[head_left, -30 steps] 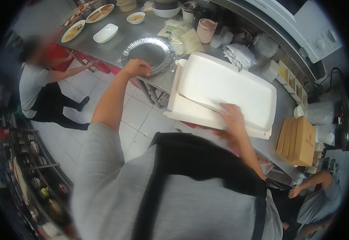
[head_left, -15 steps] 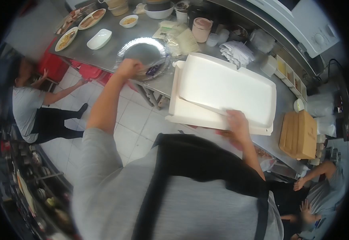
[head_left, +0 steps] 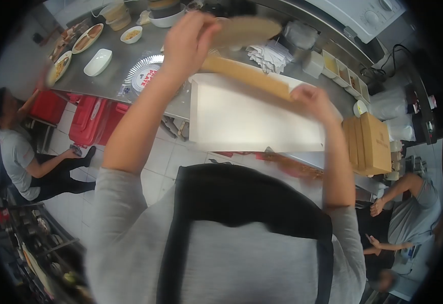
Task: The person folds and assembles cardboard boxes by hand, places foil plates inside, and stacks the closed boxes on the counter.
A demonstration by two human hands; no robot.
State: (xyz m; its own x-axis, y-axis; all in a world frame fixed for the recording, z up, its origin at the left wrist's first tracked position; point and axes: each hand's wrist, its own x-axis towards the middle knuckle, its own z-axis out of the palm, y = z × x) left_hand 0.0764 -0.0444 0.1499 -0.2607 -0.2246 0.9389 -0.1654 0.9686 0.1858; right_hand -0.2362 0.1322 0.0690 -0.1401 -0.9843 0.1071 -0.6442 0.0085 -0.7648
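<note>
Box [head_left: 254, 119], mid-frame: my right hand [head_left: 316, 101] pinches its flap [head_left: 252, 77], seemingly for steadiness; my left hand [head_left: 191, 44] half-curls, hold unclear.

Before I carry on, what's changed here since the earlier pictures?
The left hand has moved rightward and farther out, away from the silver plates, to the brown cardboard now showing over the white tray; blur hides whether it grips. The right hand has left the tray's near edge, moved farther out and now holds the cardboard's right end. The white dish and brown boxes stay put.
</note>
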